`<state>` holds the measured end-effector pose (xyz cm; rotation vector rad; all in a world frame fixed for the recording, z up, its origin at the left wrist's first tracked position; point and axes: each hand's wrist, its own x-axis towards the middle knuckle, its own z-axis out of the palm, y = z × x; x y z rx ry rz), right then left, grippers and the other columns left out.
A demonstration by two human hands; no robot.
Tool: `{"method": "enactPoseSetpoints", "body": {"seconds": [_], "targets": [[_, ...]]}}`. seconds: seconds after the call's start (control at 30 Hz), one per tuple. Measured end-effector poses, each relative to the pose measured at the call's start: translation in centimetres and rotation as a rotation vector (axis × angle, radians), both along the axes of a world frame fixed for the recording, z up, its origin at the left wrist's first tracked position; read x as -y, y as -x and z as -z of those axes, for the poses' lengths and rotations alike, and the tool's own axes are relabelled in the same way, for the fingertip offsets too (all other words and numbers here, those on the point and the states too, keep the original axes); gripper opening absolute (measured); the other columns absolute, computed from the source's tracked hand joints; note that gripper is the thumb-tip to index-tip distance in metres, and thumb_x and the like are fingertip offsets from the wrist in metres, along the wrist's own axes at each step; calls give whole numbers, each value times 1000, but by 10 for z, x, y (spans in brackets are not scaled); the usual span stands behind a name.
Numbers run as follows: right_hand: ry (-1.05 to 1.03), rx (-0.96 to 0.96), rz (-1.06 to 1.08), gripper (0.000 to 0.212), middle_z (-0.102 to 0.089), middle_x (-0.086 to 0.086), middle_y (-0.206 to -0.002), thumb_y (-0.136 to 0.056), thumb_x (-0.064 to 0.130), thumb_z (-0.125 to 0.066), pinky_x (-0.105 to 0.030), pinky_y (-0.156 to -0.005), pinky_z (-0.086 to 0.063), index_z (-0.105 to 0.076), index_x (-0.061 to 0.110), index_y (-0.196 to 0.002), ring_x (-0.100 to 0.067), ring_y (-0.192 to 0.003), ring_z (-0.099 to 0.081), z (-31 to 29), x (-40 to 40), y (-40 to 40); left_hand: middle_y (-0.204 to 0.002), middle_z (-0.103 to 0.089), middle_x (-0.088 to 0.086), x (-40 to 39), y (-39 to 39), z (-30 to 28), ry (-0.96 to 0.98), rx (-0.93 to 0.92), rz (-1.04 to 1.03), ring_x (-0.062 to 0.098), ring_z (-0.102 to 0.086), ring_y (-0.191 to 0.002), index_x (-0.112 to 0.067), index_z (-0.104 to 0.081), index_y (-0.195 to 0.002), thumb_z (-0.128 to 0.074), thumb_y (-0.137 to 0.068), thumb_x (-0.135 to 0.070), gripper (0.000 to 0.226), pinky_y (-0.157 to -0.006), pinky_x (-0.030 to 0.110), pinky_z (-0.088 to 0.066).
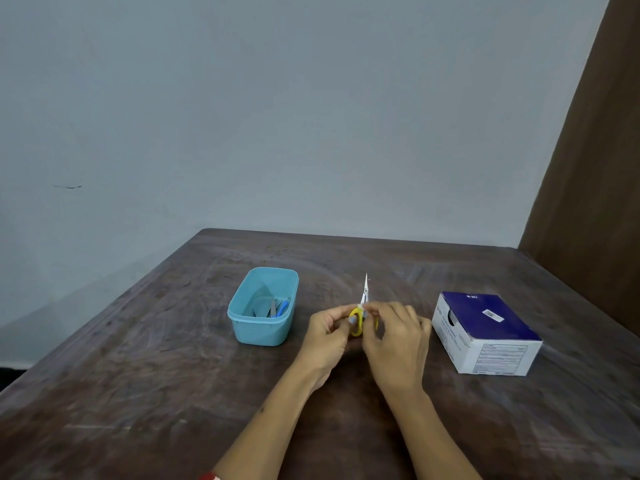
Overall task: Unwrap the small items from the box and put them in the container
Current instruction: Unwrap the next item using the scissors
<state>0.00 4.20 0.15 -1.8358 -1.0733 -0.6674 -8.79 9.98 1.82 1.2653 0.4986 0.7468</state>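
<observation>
Both forearms reach over the scuffed dark wooden table (pixel 138 358), the reference for all that follows. On its right portion sits a blue-and-white cardboard box (pixel 485 332), well apart from my hands. Left of centre stands a light blue plastic container (pixel 262 306), rounded, open-topped, with several slim items lying inside. Above the table's centre, my left hand (pixel 323 336) and right hand (pixel 394 337) pinch a small yellow item (pixel 356 322) between curled fingertips; its white wrapper (pixel 365 289) tapers upward. Motion blur obscures finer detail.
</observation>
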Motion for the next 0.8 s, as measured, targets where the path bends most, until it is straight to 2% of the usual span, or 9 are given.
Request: {"method": "enactPoseSetpoints", "body": {"seconds": [0.07, 0.13, 0.2, 0.27, 0.37, 0.43, 0.5, 0.63, 0.8], "targets": [[-41, -7, 40, 18, -68, 3, -81, -75, 9, -74, -35, -73, -37, -72, 21, -88, -20, -74, -61, -2, 2, -1, -97, -71, 11, 2, 0, 0, -4, -11, 61, 15, -68, -88, -5, -67, -108, -48, -93, 1, 24, -72, 26, -57], [-78, -14, 77, 23, -69, 1, -83, -72, 5, -77, -34, -73, -36, -72, 20, -89, -21, -74, -61, -5, 3, -2, -98, -70, 12, 4, 0, 0, -9, -26, 107, 16, -68, -91, -3, -65, -110, -48, -93, 0, 24, -72, 27, -58], [-90, -23, 75, 19, -69, 2, -82, -73, 8, -76, -33, -75, -33, -72, 21, -87, -20, -74, -61, -5, 3, -2, -99, -70, 13, 4, 1, -1, -21, -30, 117, 17, -68, -91, -2, -65, -112, -49, -93, 0, 25, -72, 27, -58], [-83, -22, 57, 7, -67, 6, -77, -75, 19, -66, -32, -76, -31, -70, 23, -80, -18, -73, -60, -4, 3, -3, -97, -71, 11, 5, 1, -1, -25, -15, 89, 16, -69, -89, -4, -66, -109, -48, -93, 3, 26, -71, 26, -57], [-50, -31, 42, 11, -65, 9, -70, -71, 29, -57, -33, -78, -31, -68, 26, -71, -15, -71, -58, -1, 1, -1, -101, -72, 11, 1, 1, -1, -18, -7, 25, 20, -68, -95, -13, -69, -103, -49, -92, 3, 28, -77, 31, -57], [-70, -17, 54, 14, -66, 9, -73, -74, 31, -56, -33, -78, -30, -69, 25, -75, -16, -72, -58, -1, 1, -2, -105, -70, 14, 1, 2, -1, -20, -19, 48, 22, -67, -99, -9, -68, -106, -50, -92, 2, 26, -80, 34, -57], [-121, -3, 83, 20, -68, 6, -78, -80, 32, -53, -30, -79, -27, -71, 24, -82, -18, -75, -58, -1, 1, -5, -106, -69, 16, 3, 2, -2, -16, -41, 114, 23, -66, -100, -5, -66, -110, -49, -93, -1, 25, -77, 32, -58], [-189, 3, 120, 10, -69, 1, -86, -79, 20, -67, -30, -83, -26, -72, 19, -88, -20, -83, -60, -2, 2, -7, -108, -68, 18, 4, 3, -1, -38, -78, 186, 23, -67, -99, -4, -63, -113, -48, -94, -2, 25, -76, 31, -59], [-121, -48, 83, 11, -68, 8, -76, -75, 30, -62, -30, -79, -25, -70, 24, -79, -16, -73, -60, -1, 1, -3, -103, -68, 19, 3, 2, 1, -72, -40, 117, 15, -68, -87, 2, -63, -114, -46, -94, 3, 26, -72, 27, -58]]}}
